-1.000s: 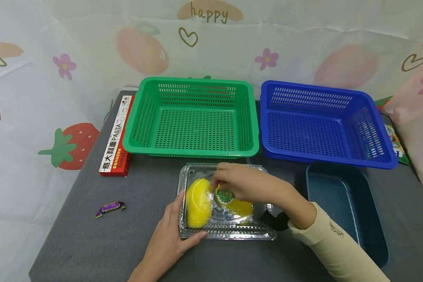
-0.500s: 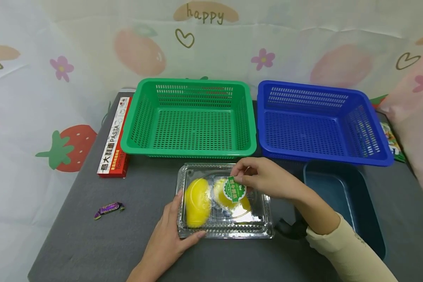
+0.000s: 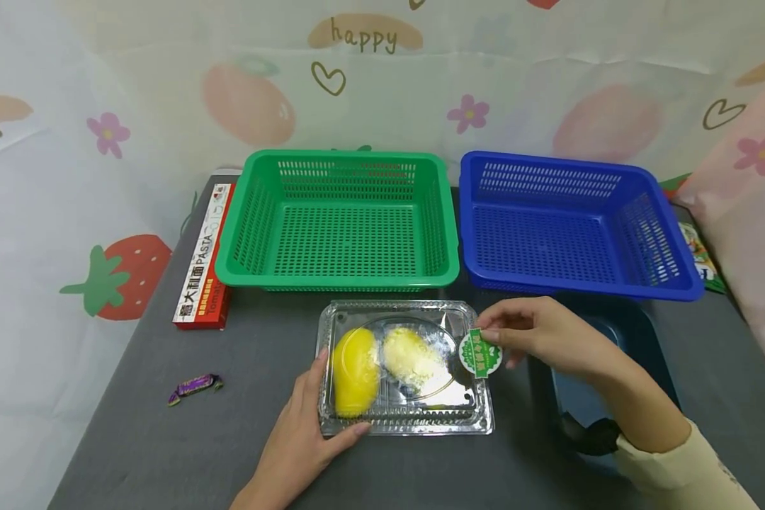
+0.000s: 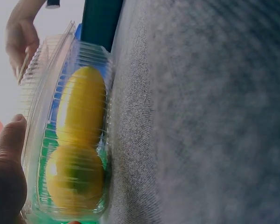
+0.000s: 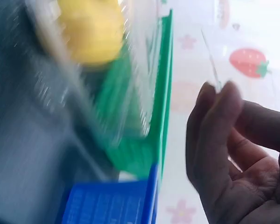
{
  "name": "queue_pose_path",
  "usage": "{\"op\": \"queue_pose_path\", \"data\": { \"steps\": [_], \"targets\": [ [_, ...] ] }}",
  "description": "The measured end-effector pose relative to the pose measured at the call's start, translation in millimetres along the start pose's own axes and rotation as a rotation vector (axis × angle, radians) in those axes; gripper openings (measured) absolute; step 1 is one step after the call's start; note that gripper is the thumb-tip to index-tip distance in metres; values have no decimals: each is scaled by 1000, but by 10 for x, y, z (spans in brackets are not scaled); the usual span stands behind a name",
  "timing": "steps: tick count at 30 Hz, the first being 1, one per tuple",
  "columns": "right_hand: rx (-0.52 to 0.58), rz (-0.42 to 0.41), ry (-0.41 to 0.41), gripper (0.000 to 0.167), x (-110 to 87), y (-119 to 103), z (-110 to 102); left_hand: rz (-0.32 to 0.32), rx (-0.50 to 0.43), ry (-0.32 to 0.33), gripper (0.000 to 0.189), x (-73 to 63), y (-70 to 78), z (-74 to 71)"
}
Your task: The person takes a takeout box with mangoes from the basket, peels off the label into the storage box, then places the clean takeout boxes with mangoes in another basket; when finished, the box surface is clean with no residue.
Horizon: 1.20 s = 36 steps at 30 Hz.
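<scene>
A clear plastic clamshell box (image 3: 414, 423) lies closed on the grey tabletop. Inside are two yellow mangoes, one at the left (image 3: 355, 375) and the other mango (image 3: 408, 354) partly behind glare on the lid. My left hand (image 3: 296, 428) holds the box at its front left corner, fingers along the left side and thumb over the front edge. Between thumb and forefinger, my right hand (image 3: 542, 336) pinches a round green-and-white sticker (image 3: 481, 354) by its upper edge, over the box's right end. Edge-on, the sticker (image 5: 210, 56) looks thin in the right wrist view.
Behind the box stand a green basket (image 3: 338, 281) and a blue basket (image 3: 580, 283). A dark blue bin (image 3: 576, 397) is under the right forearm. A red pasta box (image 3: 204, 265) and a purple wrapped candy (image 3: 195, 386) lie at the left; a green packet (image 3: 701, 255) is far right.
My right hand has drawn the sticker rightward from above the right mango to the box's right end. My left hand keeps its place on the box. The head view has tilted slightly.
</scene>
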State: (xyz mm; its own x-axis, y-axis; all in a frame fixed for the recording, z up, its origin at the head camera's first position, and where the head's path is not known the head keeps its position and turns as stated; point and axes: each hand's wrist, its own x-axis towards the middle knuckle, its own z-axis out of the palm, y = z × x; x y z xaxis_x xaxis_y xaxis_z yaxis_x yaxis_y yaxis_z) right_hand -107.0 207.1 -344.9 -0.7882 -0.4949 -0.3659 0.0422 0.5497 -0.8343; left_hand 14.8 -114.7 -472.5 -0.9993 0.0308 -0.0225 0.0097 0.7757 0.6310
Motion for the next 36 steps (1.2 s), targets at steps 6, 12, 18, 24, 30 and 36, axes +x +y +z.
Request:
{"op": "queue_pose_path", "data": {
  "steps": [6,12,18,24,30,36],
  "targets": [
    [-37,58,68,30,-238,252,-230,-19,-16,-24,110,3,-18,8],
    [-111,113,155,31,-424,509,-463,-32,-26,-23,110,3,-17,16],
    [-152,204,177,39,-535,767,-661,-31,-18,-17,111,3,-22,30],
    [-170,254,159,46,-501,964,-768,-28,-28,-11,111,17,-9,20],
    [-164,247,123,39,-414,1142,-776,-22,-40,-3,109,13,-23,31],
    [-182,271,121,35,-354,1257,-704,-44,-39,-34,108,7,-22,28]
  ]
}}
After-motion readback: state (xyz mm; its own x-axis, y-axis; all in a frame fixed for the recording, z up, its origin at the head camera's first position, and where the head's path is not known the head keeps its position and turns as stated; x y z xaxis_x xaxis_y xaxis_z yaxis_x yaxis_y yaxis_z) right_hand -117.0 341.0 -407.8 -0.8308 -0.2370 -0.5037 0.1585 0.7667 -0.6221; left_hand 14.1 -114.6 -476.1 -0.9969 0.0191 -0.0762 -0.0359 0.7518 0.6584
